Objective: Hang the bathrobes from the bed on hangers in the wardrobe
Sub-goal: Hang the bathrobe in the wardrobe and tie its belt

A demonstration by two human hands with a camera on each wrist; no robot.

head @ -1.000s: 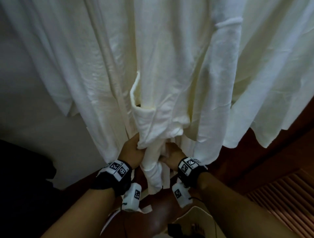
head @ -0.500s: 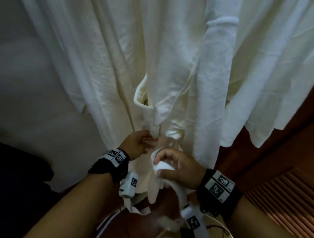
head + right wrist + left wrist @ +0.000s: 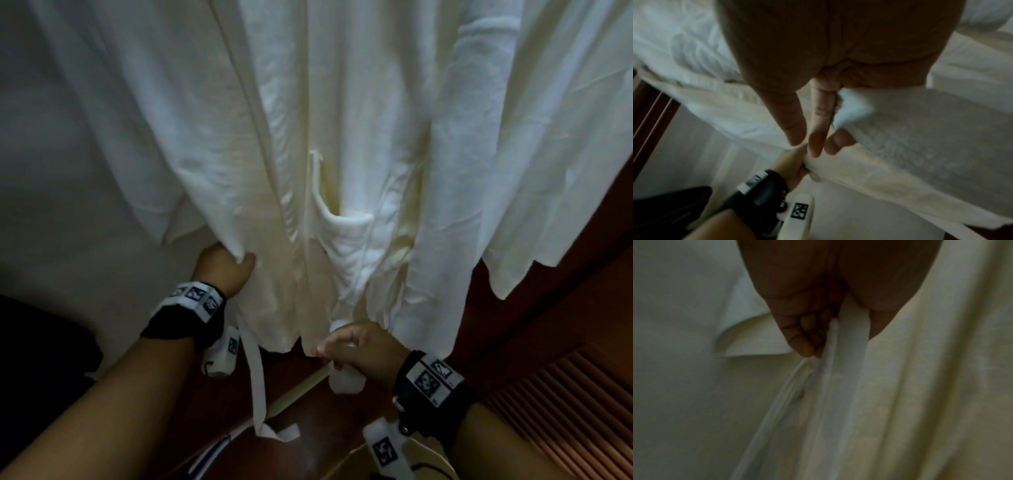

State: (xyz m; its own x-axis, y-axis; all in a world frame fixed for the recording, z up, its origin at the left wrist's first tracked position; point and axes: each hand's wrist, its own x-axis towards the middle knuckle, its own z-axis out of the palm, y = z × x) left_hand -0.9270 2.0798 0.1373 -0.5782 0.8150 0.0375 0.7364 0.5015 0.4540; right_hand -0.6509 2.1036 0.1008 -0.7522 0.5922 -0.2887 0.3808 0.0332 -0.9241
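A white bathrobe [image 3: 342,137] hangs in long folds and fills most of the head view, with a patch pocket [image 3: 346,246] sagging open near its lower middle. Dark wooden wardrobe panelling [image 3: 548,325] shows behind its right hem, a pale wall [image 3: 68,205] behind its left. A narrow white belt [image 3: 257,377] dangles below the hem, its end curled. The left hand [image 3: 222,270] clutches a gathered fold at the robe's lower left edge, fingers [image 3: 799,337] curled round the cloth. The right hand [image 3: 359,349] grips a bunched roll of white cloth [image 3: 344,377] at the bottom hem, thumb and fingers [image 3: 818,142] closed over it.
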